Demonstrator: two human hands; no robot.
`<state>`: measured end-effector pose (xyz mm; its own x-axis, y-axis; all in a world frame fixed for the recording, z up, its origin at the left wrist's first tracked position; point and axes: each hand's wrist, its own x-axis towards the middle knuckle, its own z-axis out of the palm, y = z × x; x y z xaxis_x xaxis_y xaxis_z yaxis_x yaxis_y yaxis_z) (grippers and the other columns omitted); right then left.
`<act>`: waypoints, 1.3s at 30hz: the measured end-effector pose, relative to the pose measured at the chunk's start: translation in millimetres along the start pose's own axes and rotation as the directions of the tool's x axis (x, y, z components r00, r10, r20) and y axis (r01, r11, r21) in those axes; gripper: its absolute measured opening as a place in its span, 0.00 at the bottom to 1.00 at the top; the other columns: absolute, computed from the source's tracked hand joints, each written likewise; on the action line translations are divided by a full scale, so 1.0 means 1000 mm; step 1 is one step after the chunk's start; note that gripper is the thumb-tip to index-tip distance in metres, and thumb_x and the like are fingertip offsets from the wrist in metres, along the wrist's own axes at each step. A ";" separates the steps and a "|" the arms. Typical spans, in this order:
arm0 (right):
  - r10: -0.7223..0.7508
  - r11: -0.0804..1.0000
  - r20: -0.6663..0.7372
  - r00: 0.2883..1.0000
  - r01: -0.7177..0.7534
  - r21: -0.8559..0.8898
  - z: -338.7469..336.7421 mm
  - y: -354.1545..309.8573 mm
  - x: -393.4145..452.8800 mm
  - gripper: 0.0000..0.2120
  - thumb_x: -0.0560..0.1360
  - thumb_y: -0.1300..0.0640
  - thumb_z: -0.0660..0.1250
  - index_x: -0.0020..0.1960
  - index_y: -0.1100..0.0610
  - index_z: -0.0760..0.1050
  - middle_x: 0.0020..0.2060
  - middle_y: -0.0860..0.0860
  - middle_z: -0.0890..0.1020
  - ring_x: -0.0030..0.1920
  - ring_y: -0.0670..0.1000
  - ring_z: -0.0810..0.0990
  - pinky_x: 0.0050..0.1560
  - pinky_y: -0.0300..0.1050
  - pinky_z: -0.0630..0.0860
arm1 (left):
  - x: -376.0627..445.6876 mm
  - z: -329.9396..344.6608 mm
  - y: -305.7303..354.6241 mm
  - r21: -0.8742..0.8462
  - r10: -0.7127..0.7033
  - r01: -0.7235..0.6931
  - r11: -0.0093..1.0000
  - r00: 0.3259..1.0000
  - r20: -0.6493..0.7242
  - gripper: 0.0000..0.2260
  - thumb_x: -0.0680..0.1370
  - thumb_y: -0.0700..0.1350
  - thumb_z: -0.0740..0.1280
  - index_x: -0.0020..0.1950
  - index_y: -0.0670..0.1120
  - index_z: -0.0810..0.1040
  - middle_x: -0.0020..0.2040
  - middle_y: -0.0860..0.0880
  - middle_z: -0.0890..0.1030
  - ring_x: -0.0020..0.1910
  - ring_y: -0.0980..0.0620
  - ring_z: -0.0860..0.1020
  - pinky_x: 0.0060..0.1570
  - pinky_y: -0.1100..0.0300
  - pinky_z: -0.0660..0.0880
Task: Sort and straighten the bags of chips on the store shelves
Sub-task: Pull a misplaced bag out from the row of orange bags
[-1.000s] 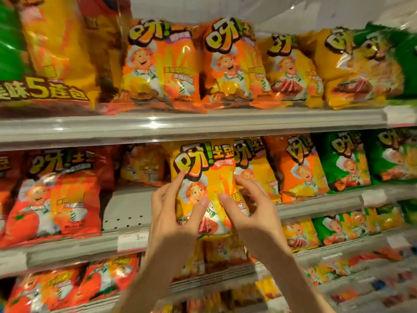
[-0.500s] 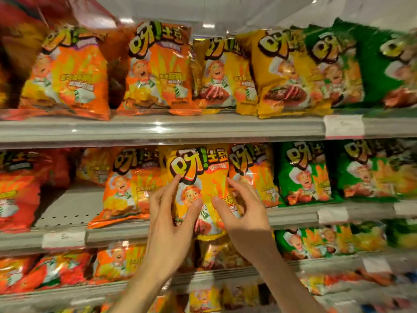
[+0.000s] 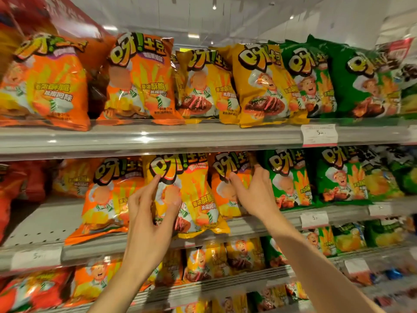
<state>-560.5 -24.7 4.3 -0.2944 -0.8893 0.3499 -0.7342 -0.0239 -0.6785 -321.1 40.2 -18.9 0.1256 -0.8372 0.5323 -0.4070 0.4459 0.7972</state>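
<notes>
The left hand is curled on the yellow bag, thumb on its front, fingers at its left edge. The right hand is closed on the orange bag just to the right, thumb in front, fingers tucked behind its far edge. Both bags stand on the middle shelf, and the yellow one's base overhangs the front lip. If it is released there, a forward slide off the shelf is likely. The green bag beyond could be dragged askew.

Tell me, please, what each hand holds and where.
Left hand holds the yellow bag, left side; right hand grips the orange bag beside it, upper right edge.
</notes>
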 end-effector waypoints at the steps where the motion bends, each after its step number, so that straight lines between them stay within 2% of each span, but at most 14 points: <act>1: 0.032 0.999 0.025 0.999 -0.032 0.002 0.003 0.002 0.006 0.45 0.79 0.34 0.61 0.80 0.64 0.52 0.76 0.60 0.62 0.76 0.61 0.63 0.74 0.54 0.63 | 0.001 -0.001 0.000 -0.005 0.000 0.000 1.000 1.000 0.004 0.28 0.78 0.57 0.66 0.77 0.63 0.62 0.66 0.60 0.63 0.65 0.59 0.67 0.63 0.59 0.62; 5: 0.097 0.992 0.083 0.992 -0.103 0.070 0.012 0.007 0.016 0.47 0.76 0.33 0.64 0.79 0.66 0.53 0.76 0.62 0.64 0.74 0.62 0.66 0.72 0.54 0.67 | 0.004 -0.003 -0.001 -0.011 0.007 -0.007 1.000 1.000 0.006 0.28 0.78 0.57 0.67 0.77 0.65 0.61 0.65 0.62 0.62 0.61 0.74 0.65 0.60 0.61 0.64; 9: 0.107 0.986 -0.009 0.994 -0.105 0.131 0.013 0.010 0.017 0.48 0.71 0.29 0.67 0.75 0.63 0.62 0.67 0.60 0.75 0.67 0.61 0.75 0.64 0.54 0.75 | 0.007 -0.005 -0.002 -0.008 0.015 -0.015 1.000 1.000 -0.003 0.28 0.78 0.56 0.67 0.77 0.64 0.61 0.66 0.61 0.62 0.59 0.83 0.60 0.60 0.65 0.61; 12: 0.089 0.990 -0.083 0.993 -0.080 0.112 0.010 0.005 0.017 0.48 0.68 0.26 0.67 0.71 0.63 0.67 0.61 0.58 0.78 0.62 0.60 0.78 0.59 0.55 0.78 | 0.007 -0.007 -0.004 -0.006 0.032 -0.032 0.999 0.999 -0.008 0.28 0.78 0.55 0.67 0.77 0.63 0.62 0.66 0.60 0.63 0.60 0.82 0.60 0.56 0.71 0.63; 15: 0.063 0.997 -0.116 0.991 -0.058 0.051 0.003 -0.005 0.020 0.40 0.70 0.29 0.69 0.64 0.62 0.70 0.57 0.59 0.78 0.59 0.61 0.78 0.53 0.52 0.77 | 0.007 -0.009 -0.009 0.004 0.044 -0.044 0.999 0.999 -0.015 0.28 0.78 0.56 0.67 0.77 0.63 0.62 0.67 0.59 0.64 0.61 0.81 0.60 0.54 0.75 0.63; 17: 0.044 0.998 -0.122 0.991 -0.049 -0.040 -0.002 -0.011 0.021 0.39 0.72 0.31 0.68 0.65 0.63 0.70 0.59 0.61 0.77 0.61 0.63 0.76 0.53 0.53 0.75 | 0.007 -0.012 -0.011 0.008 0.047 -0.047 0.999 0.999 -0.023 0.29 0.77 0.57 0.67 0.77 0.63 0.62 0.67 0.58 0.64 0.62 0.79 0.61 0.55 0.77 0.63; 20: 0.000 0.990 -0.164 0.987 -0.023 -0.136 -0.012 -0.016 0.015 0.44 0.72 0.28 0.66 0.68 0.65 0.69 0.62 0.63 0.76 0.65 0.63 0.74 0.56 0.54 0.74 | 0.007 -0.016 -0.015 0.017 0.047 -0.047 0.999 0.998 -0.029 0.29 0.77 0.56 0.67 0.77 0.63 0.62 0.68 0.57 0.64 0.61 0.81 0.61 0.53 0.84 0.60; 23: -0.013 0.984 -0.223 0.975 -0.026 -0.175 -0.020 -0.009 0.000 0.46 0.71 0.25 0.64 0.71 0.62 0.68 0.64 0.60 0.77 0.66 0.61 0.74 0.58 0.55 0.74 | 0.007 -0.016 -0.018 0.025 0.057 -0.056 0.998 0.998 -0.027 0.29 0.77 0.56 0.67 0.77 0.62 0.62 0.68 0.56 0.64 0.60 0.80 0.61 0.51 0.85 0.60; 25: 0.001 0.989 -0.254 0.967 -0.039 -0.145 -0.024 0.001 -0.010 0.46 0.70 0.24 0.63 0.72 0.59 0.68 0.65 0.58 0.77 0.65 0.61 0.75 0.59 0.57 0.76 | 0.008 -0.013 -0.020 0.031 0.072 -0.071 0.997 0.997 -0.017 0.29 0.77 0.57 0.66 0.77 0.62 0.62 0.67 0.56 0.65 0.61 0.78 0.62 0.52 0.83 0.62; 28: 0.043 0.993 -0.272 0.961 -0.071 -0.091 -0.032 0.014 -0.026 0.45 0.69 0.24 0.64 0.74 0.55 0.66 0.67 0.56 0.75 0.67 0.59 0.73 0.62 0.58 0.75 | 0.009 -0.002 -0.018 0.034 0.089 -0.090 0.995 0.996 0.021 0.28 0.78 0.58 0.66 0.77 0.63 0.61 0.67 0.57 0.65 0.62 0.69 0.67 0.55 0.72 0.66; 32: 0.094 0.994 -0.288 0.953 -0.108 -0.034 -0.043 0.027 -0.047 0.46 0.70 0.26 0.65 0.78 0.54 0.61 0.73 0.54 0.71 0.73 0.57 0.69 0.69 0.58 0.71 | 0.015 0.023 -0.013 0.038 0.121 -0.123 0.992 0.992 0.038 0.27 0.79 0.59 0.65 0.76 0.64 0.61 0.70 0.55 0.63 0.63 0.74 0.63 0.53 0.74 0.65; 35: 0.142 0.989 -0.319 0.937 -0.147 0.008 -0.055 0.041 -0.059 0.47 0.70 0.26 0.66 0.78 0.53 0.60 0.72 0.53 0.70 0.73 0.56 0.69 0.69 0.60 0.71 | 0.021 0.044 -0.006 0.045 0.105 -0.107 0.993 0.993 0.055 0.27 0.79 0.61 0.64 0.76 0.65 0.60 0.69 0.55 0.63 0.61 0.51 0.73 0.51 0.61 0.70; 36: 0.159 0.987 -0.328 0.931 -0.163 0.014 -0.058 0.046 -0.062 0.48 0.69 0.25 0.66 0.77 0.54 0.60 0.72 0.53 0.70 0.72 0.57 0.70 0.68 0.61 0.72 | 0.023 0.051 -0.004 0.053 0.099 -0.102 0.993 0.993 0.061 0.27 0.79 0.61 0.64 0.77 0.65 0.60 0.69 0.54 0.63 0.59 0.47 0.74 0.49 0.60 0.70; 39: 0.209 0.977 -0.338 0.918 -0.209 0.036 -0.069 0.060 -0.069 0.50 0.67 0.23 0.66 0.76 0.55 0.61 0.70 0.53 0.72 0.70 0.57 0.72 0.66 0.61 0.74 | 0.029 0.073 -0.001 0.081 0.097 -0.103 0.991 0.993 0.070 0.27 0.79 0.63 0.63 0.76 0.63 0.60 0.69 0.53 0.62 0.53 0.48 0.76 0.49 0.59 0.73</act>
<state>-626.0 66.4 -16.1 -0.6301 -0.6668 0.3979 -0.6341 0.1462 -0.7593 -382.5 -7.5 -25.4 0.0218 -0.8101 0.5859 -0.4896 0.5023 0.7127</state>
